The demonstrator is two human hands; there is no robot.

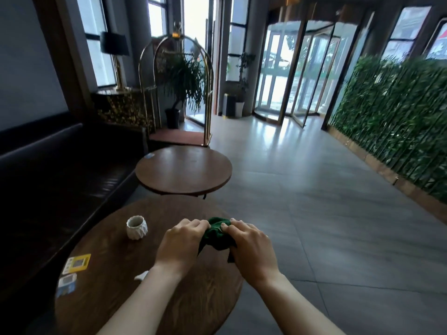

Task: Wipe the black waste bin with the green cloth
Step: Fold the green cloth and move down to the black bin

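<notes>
The green cloth (216, 234) is bunched up between both hands above the near round wooden table (116, 257). My left hand (180, 243) grips its left side with curled fingers. My right hand (251, 247) grips its right side, with a corner of cloth hanging below the palm. A dark bin-like container (229, 105) stands far off by the pillar near the glass doors; it is too small and blurred to tell whether it is the black waste bin.
A white faceted cup (136, 227), a yellow card (77, 263) and a white-blue card (67, 284) lie on the near table. A second round table (183, 170), a brass luggage cart (179, 93), a dark bench (60, 165) and a green hedge wall (396, 112) surround the tiled floor (314, 189).
</notes>
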